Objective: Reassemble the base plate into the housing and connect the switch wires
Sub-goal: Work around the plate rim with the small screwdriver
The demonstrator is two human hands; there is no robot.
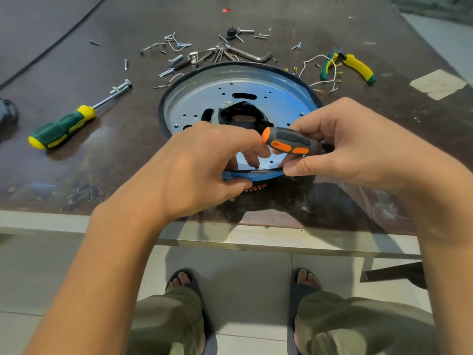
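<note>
A round shiny metal base plate [256, 85] with several holes lies inside a black-rimmed housing [161, 108] near the table's front edge. My left hand [204, 165] is over the near rim, fingers curled down and pinching a small dark screw [256, 167] against the plate. Beside it, my right hand [350, 142] grips a black and orange screwdriver [289, 141] by its handle, lying sideways above the plate. White wires with yellow terminals [330, 84] lie just right of the housing.
A green and yellow screwdriver [62, 126] lies at the left. Loose screws, bolts and hex keys [204, 53] are scattered behind the housing. Green and yellow pliers [355, 67] rest at the back right, pieces of tape [435, 84] further right. The table edge [230, 234] is close to me.
</note>
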